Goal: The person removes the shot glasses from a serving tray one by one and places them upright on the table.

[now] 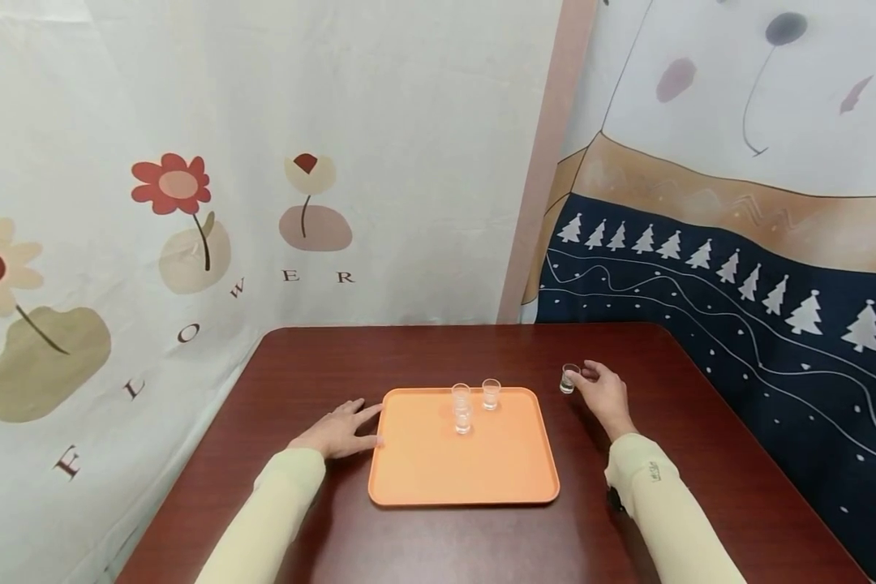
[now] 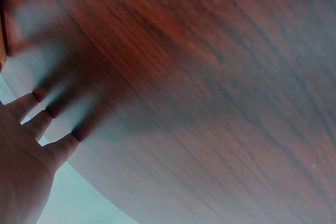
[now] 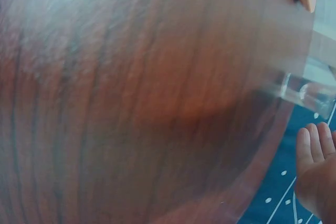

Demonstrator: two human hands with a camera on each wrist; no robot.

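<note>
A small clear shot glass (image 1: 567, 381) is at the right of the orange tray, over the dark wood table. My right hand (image 1: 604, 397) pinches it at its right side with thumb and forefinger. In the right wrist view the glass (image 3: 310, 95) appears just above the outstretched other fingers (image 3: 314, 142); thumb and forefinger are out of that frame. On the tray (image 1: 431, 478), several clear shot glasses (image 1: 491, 395) stand near the far edge; two (image 1: 463, 420) overlap in view. My left hand (image 1: 338, 430), fingers spread, touches the tray's left rim.
The reddish-brown wooden table (image 1: 321, 357) reaches back to a pale flower-printed cloth (image 1: 409, 162). Along its right edge hangs a dark blue cloth with white trees (image 1: 701, 324).
</note>
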